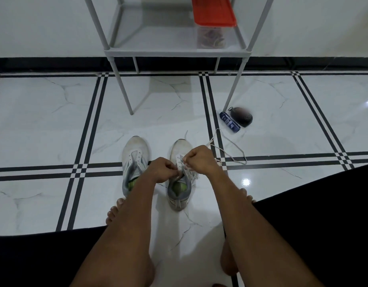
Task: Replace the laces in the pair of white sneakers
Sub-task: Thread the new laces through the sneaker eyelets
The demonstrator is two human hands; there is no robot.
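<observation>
Two white sneakers stand side by side on the tiled floor, toes away from me. The left sneaker [134, 156] has bare eyelets and no lace. The right sneaker [180, 150] carries a white lace [188, 169] through its upper eyelets. My left hand [161, 170] pinches the lace over the right sneaker's tongue. My right hand [199, 160] pinches the lace at the eyelets on the shoe's right side. A loose white lace [230, 146] trails across the floor to the right of the shoe.
A grey metal shelf rack [177, 51] stands behind the shoes, holding a clear box with a red lid [213, 13]. A blue packet [229, 122] and a dark pouch [241, 117] lie by its right leg. My bare feet and knees frame the shoes.
</observation>
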